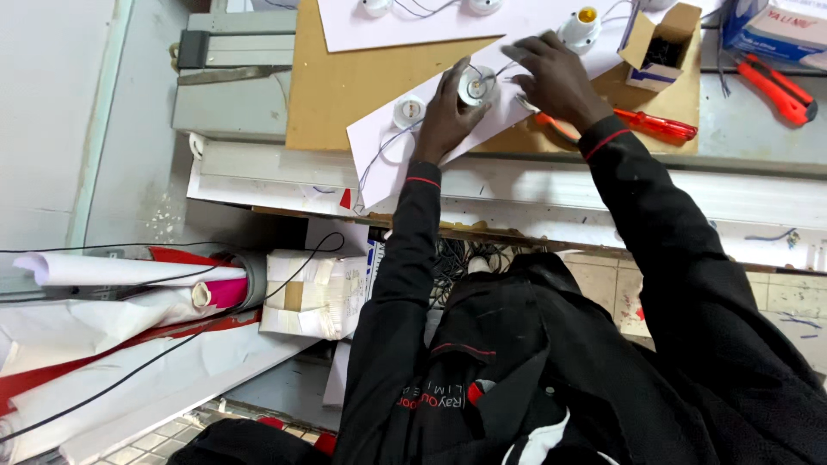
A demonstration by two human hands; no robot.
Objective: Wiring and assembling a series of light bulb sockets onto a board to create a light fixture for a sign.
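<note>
My left hand (446,116) grips a round white lamp holder (475,85) that sits on a slanted white board (379,146). My right hand (556,79) hovers just right of that holder, fingertips at the thin grey wires (504,67) running from it; whether they pinch a wire is hidden. An orange-handled tool (558,129) lies under my right wrist. A second white lamp holder (409,110) rests on the board left of my left hand. A third holder with a yellow centre (582,26) stands beyond my right hand.
A red-handled screwdriver (656,126) lies right of my wrist on the brown wooden sheet (345,77). A small open cardboard box (659,47), red pliers (780,88) and a blue box (775,24) sit far right. Paper rolls (129,271) and a taped package (314,294) lie below the bench, left.
</note>
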